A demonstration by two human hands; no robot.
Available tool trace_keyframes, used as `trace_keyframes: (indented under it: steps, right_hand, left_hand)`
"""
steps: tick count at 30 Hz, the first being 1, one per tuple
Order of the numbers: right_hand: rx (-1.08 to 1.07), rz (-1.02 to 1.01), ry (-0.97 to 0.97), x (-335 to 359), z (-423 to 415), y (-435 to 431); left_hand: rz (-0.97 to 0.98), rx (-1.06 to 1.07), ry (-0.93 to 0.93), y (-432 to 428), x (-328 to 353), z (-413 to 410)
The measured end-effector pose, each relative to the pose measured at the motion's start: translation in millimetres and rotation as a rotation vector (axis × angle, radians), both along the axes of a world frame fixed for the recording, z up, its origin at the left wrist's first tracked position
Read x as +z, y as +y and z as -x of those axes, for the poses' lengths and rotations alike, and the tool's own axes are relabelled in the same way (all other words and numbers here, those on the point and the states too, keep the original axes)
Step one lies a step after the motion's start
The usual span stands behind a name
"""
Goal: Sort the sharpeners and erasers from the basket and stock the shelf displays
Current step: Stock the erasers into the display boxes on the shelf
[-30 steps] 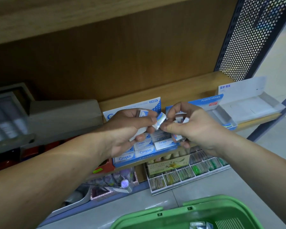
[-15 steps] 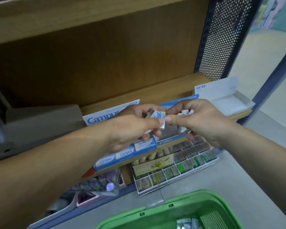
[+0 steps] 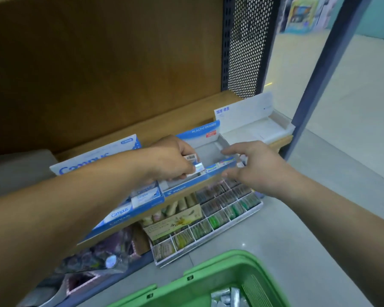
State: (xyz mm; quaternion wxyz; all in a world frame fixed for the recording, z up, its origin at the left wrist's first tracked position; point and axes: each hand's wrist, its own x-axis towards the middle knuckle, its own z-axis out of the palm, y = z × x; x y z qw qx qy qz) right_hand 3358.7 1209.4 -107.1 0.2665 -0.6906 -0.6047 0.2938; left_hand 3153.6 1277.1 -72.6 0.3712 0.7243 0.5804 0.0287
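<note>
Wooden shelf point(image 3: 186, 116) w/ a dark mesh panel point(image 3: 246, 45) at its right end, pale floor beyond. Three display boxes in a row on it: Campus box point(image 3: 93, 160) far left, eraser box point(image 3: 208, 151) in the middle, white box point(image 3: 253, 122) on the right w/ nothing visible inside.

Left hand point(image 3: 171, 160) sits over the eraser box's front-left part. Thumb and fingers pinch a small stack of erasers point(image 3: 193, 161), barcode up, shiny wrap catching the light. Right hand point(image 3: 255, 169) is just beside the box's front-right corner, forefinger and thumb spread apart. Small white bits show near its palm, can't tell if it grips them.

The bit that matters: the bare box floor lies just ahead and to the right of the left fingertips, i.e. between the two hands. Left hand is clearly nearer, practically on it. The stack's long axis looks to run roughly across the box, towards the front-row packs point(image 3: 220, 164) already lined up there, so prob a short slide right and down to seat it beside them.

Green basket point(image 3: 186, 282) waits low by the body, wrapped items point(image 3: 226, 295) in it, so plenty left to sort. Tray of coloured stock point(image 3: 226, 207) below the shelf.
</note>
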Motion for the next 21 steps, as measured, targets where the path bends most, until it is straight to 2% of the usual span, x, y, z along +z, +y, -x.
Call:
trace_keyframes:
  steps: [5, 12, 17, 19, 21]
  right_hand:
    - [0.05, 0.018, -0.051, -13, 10, 0]
    - [-0.029, -0.005, 0.016, -19, 15, 2]
    - [0.084, 0.065, -0.111, -13, 19, -1]
    - [0.07, 0.074, -0.059, -7, 20, -2]
    - [0.017, 0.08, 0.074, 2, 20, -2]
  left_hand:
    - [0.002, -0.035, 0.116, 0, 1, 10]
    - [0.038, -0.009, 0.017, -3, -8, 6]
    - [-0.012, 0.011, -0.008, -8, -4, 10]
    - [-0.05, 0.072, -0.054, -8, 2, 14]
    - [-0.058, 0.154, -0.128, -11, 12, 22]
